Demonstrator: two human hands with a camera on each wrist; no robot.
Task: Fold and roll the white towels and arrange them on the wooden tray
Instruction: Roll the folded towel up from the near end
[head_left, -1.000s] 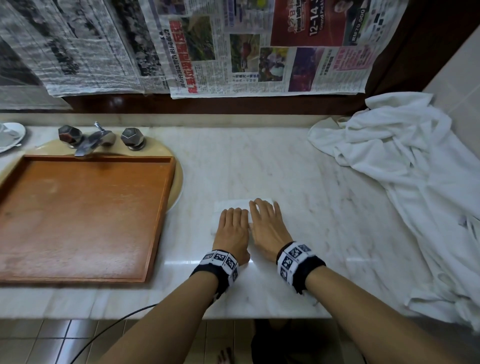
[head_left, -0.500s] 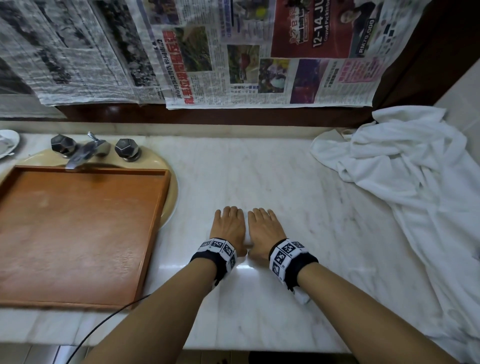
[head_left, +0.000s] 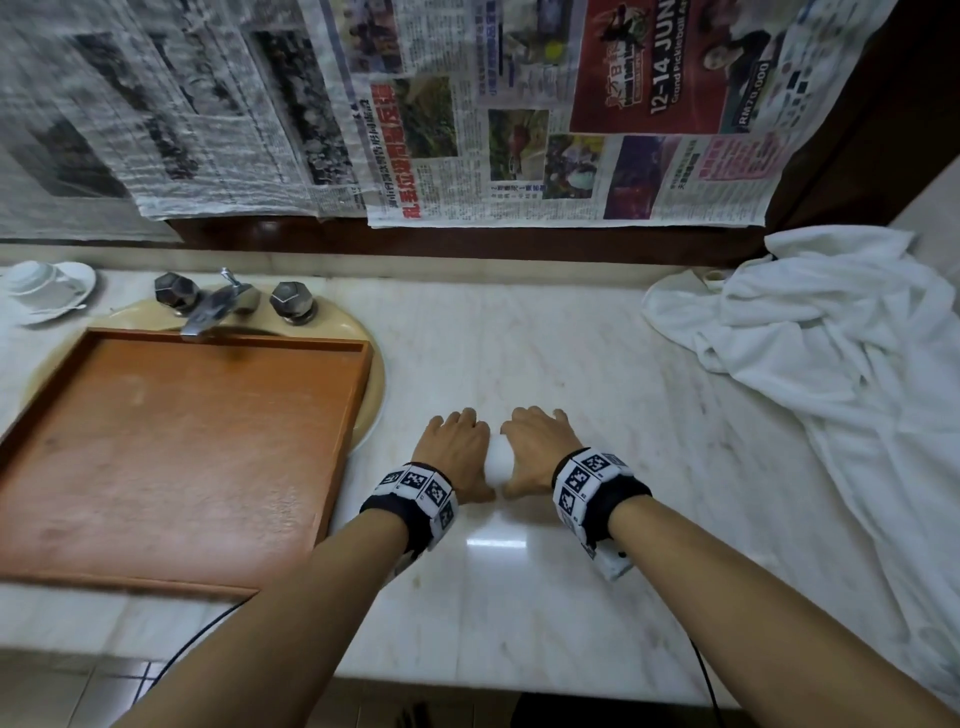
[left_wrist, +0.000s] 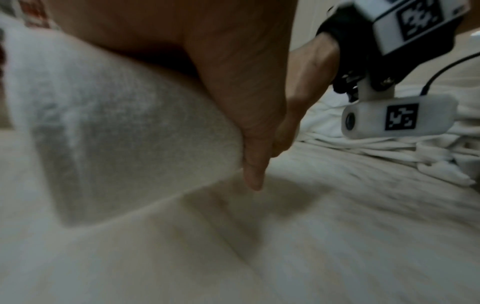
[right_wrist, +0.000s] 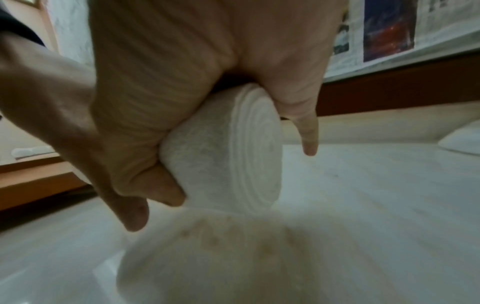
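A small white towel is wound into a tight roll on the marble counter, its spiral end showing in the right wrist view. My left hand curls over the roll's left part, thumb pointing down at the near side. My right hand grips the right part, with the thumb under the near side and fingers over the top. Most of the roll is hidden under both hands in the head view. The wooden tray lies to the left over the basin, with nothing on it.
A heap of loose white towels covers the counter's right side. A faucet stands behind the tray, with a cup and saucer at far left. Newspapers hang on the back wall. The counter's front edge is near me.
Both hands lay flat on the folded towel a second ago. They now curl round it as a finished roll, standing slightly apart.
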